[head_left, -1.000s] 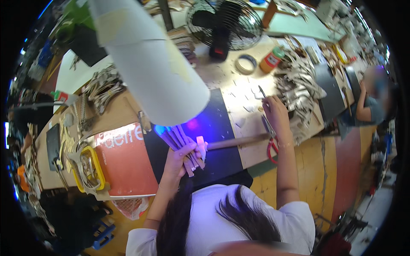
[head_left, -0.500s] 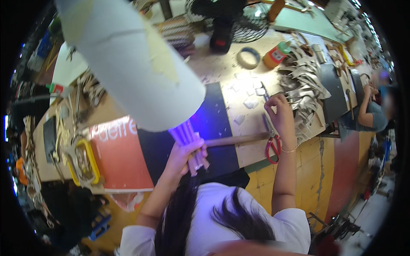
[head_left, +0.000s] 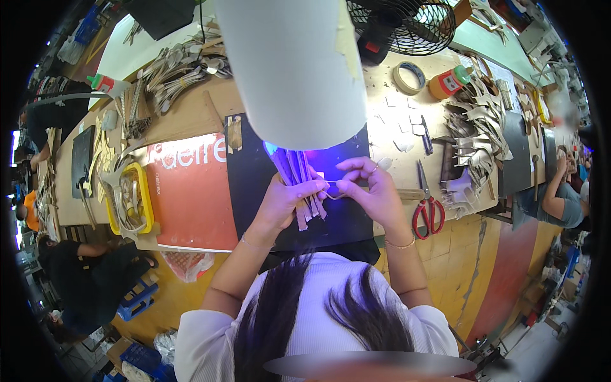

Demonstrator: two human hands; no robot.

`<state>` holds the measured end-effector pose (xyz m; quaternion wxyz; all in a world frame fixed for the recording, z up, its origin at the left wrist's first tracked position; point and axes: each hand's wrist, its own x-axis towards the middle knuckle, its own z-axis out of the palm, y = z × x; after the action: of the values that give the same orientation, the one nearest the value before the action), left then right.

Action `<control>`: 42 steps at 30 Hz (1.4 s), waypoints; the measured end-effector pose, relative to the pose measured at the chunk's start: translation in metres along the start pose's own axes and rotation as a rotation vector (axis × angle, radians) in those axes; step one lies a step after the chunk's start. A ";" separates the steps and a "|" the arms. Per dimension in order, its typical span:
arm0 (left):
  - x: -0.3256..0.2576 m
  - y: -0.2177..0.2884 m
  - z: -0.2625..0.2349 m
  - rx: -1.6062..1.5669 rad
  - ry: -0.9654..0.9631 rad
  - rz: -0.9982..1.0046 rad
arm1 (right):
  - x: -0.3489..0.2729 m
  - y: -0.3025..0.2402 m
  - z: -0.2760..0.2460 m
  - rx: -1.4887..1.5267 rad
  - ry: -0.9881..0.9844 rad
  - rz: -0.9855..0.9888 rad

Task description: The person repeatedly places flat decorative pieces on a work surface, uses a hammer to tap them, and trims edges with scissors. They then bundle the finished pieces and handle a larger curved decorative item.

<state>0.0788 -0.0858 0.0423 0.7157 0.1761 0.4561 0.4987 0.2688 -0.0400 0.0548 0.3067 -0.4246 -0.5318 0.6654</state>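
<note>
My left hand [head_left: 280, 202] is closed around a bundle of narrow strips [head_left: 294, 167], lit purple, whose lower ends stick out below the fingers. My right hand [head_left: 380, 197] is right beside it, thumb and forefinger pinching a thin pale strand [head_left: 331, 183] that reaches to the bundle. The strand's exact kind is too small to make out. Just above both hands hangs a white cylindrical shade [head_left: 299, 83], which hides the bundle's upper end. Under the hands lies a black mat [head_left: 251, 184].
Red-handled scissors [head_left: 428, 216] lie right of my right hand, near the table edge. Beyond them are a small cutter [head_left: 426, 137], white scraps [head_left: 402, 141], a tape roll [head_left: 408, 77], a glue bottle [head_left: 449, 83] and piled metallic straps [head_left: 474, 137]. A yellow basket [head_left: 149, 197] stands left.
My right hand has moved left from beside the white scraps to the bundle and now pinches the strand. The left hand still grips the bundle. The view has shifted.
</note>
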 end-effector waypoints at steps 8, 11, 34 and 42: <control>0.002 0.002 -0.008 -0.305 -0.137 -0.089 | -0.005 0.005 -0.002 0.978 -0.145 0.029; 0.004 0.000 -0.007 -0.311 -0.133 -0.099 | -0.001 0.013 -0.001 0.963 -0.169 -0.100; 0.007 0.013 -0.018 0.507 -0.411 -0.325 | -0.006 -0.081 0.018 -0.703 -0.854 -0.734; 0.002 -0.002 -0.033 -0.482 -0.210 0.017 | 0.002 -0.001 0.000 0.862 -0.568 -0.250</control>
<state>0.0529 -0.0915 0.0230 0.7763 0.0552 0.2460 0.5778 0.2683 -0.0381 0.0553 0.3743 0.0034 -0.3188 0.8707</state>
